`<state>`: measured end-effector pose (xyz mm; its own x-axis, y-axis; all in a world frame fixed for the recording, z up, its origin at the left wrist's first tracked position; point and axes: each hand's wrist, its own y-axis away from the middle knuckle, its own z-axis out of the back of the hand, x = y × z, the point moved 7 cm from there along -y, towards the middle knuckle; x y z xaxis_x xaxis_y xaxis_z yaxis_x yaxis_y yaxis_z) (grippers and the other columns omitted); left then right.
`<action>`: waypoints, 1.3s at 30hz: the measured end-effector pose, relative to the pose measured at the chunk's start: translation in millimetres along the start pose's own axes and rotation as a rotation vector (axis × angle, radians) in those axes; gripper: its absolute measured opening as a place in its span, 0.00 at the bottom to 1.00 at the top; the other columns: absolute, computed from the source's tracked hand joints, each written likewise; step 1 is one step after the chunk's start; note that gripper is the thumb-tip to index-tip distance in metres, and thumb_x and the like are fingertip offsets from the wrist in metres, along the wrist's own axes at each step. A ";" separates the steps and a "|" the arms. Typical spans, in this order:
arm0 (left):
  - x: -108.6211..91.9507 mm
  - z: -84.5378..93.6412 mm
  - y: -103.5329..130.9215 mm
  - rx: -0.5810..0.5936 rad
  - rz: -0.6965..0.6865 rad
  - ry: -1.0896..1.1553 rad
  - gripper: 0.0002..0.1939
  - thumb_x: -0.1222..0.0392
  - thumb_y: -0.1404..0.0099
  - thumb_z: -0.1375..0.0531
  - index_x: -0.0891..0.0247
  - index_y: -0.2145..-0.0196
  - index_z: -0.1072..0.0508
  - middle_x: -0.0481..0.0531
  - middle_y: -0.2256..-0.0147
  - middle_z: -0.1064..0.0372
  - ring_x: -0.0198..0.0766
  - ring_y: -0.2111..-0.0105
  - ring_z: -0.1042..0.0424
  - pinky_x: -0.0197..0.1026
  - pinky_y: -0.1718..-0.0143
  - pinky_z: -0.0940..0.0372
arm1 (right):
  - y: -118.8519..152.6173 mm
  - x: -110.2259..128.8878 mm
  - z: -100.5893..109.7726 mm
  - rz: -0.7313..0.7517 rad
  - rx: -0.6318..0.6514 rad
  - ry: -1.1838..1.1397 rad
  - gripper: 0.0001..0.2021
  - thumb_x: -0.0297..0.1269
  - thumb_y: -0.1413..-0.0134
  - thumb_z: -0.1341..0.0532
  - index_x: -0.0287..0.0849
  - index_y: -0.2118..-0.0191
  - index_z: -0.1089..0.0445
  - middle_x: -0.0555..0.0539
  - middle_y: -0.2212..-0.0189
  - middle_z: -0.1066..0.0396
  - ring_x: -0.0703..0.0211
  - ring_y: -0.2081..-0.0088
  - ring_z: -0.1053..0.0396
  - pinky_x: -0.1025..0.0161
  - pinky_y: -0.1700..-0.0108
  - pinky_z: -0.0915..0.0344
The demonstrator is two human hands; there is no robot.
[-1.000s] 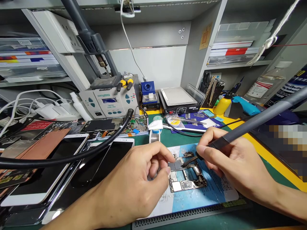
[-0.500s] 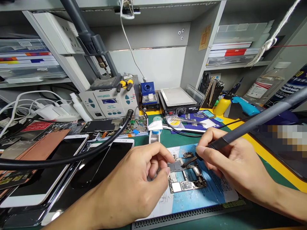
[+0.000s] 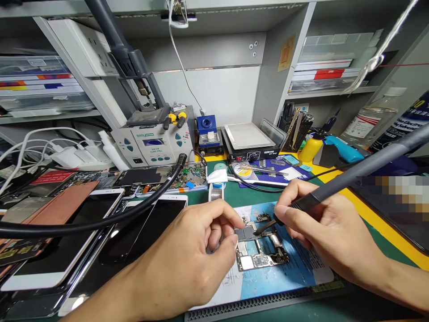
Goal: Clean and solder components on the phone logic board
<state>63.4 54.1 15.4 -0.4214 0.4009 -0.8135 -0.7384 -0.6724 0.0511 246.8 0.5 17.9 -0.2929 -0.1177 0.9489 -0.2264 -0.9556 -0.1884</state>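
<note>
A phone circuit board (image 3: pixel 263 259) with a cut-out middle lies on a blue-and-white sheet (image 3: pixel 231 290). At its left edge my left hand (image 3: pixel 201 250) is closed, thumb and index finger pinching the board's side. My right hand (image 3: pixel 321 223) grips a long dark grey pen-shaped tool (image 3: pixel 351 174) like a pen. The tool's narrow, dark flat tip (image 3: pixel 263 228) rests on or just over the board near a dark chip (image 3: pixel 247 232). From this angle I cannot tell whether the tip touches.
Phones (image 3: pixel 70 237) lie at left beneath a black hose (image 3: pixel 100 226). A hot-air station (image 3: pixel 150 143), solder spool (image 3: pixel 216 191) and heating plate (image 3: pixel 250 134) stand behind. A yellow bottle (image 3: pixel 310 147) and tool holder (image 3: pixel 296 127) are at back right. A dark device (image 3: pixel 389 210) lies at right.
</note>
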 end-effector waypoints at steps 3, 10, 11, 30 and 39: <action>0.0 -0.6 -0.5 0.003 0.000 0.004 0.05 0.58 0.32 0.41 0.57 0.59 0.26 0.42 0.74 0.43 0.33 0.73 0.40 0.36 0.72 0.42 | -0.3 0.2 0.4 -0.005 -0.013 0.000 0.09 0.34 0.47 0.33 0.45 0.74 0.32 0.57 0.84 0.37 0.67 0.83 0.44 0.70 0.84 0.46; 0.8 -0.9 -0.8 0.006 0.011 -0.008 0.05 0.58 0.32 0.41 0.57 0.59 0.26 0.42 0.73 0.42 0.34 0.72 0.40 0.36 0.72 0.42 | 3.4 1.5 0.2 -0.048 -0.054 -0.010 0.10 0.37 0.49 0.32 0.45 0.75 0.32 0.57 0.85 0.38 0.68 0.83 0.45 0.70 0.83 0.47; 0.8 -0.9 -0.8 0.008 0.009 -0.004 0.05 0.58 0.32 0.41 0.57 0.59 0.26 0.42 0.73 0.42 0.34 0.72 0.40 0.36 0.72 0.41 | 3.7 1.4 -0.1 -0.054 -0.056 -0.009 0.10 0.37 0.50 0.32 0.45 0.75 0.32 0.57 0.85 0.38 0.67 0.83 0.45 0.70 0.83 0.47; -1.5 1.8 -1.7 -0.011 0.000 0.003 0.05 0.58 0.33 0.40 0.58 0.59 0.26 0.42 0.74 0.42 0.34 0.73 0.39 0.35 0.72 0.41 | 5.0 1.4 0.6 -0.084 -0.091 0.007 0.11 0.40 0.50 0.31 0.45 0.75 0.33 0.57 0.85 0.39 0.67 0.83 0.46 0.69 0.82 0.49; -1.9 1.2 -1.4 -0.011 0.004 -0.019 0.06 0.58 0.33 0.40 0.58 0.60 0.26 0.42 0.73 0.41 0.34 0.73 0.39 0.35 0.72 0.41 | 7.4 1.2 0.0 -0.090 -0.124 -0.025 0.10 0.39 0.50 0.32 0.45 0.75 0.33 0.58 0.85 0.39 0.68 0.82 0.47 0.69 0.81 0.49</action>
<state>64.6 55.0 17.6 -0.4340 0.4096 -0.8024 -0.7307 -0.6810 0.0476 244.7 -6.6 17.7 -0.2433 -0.0416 0.9690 -0.3636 -0.9223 -0.1309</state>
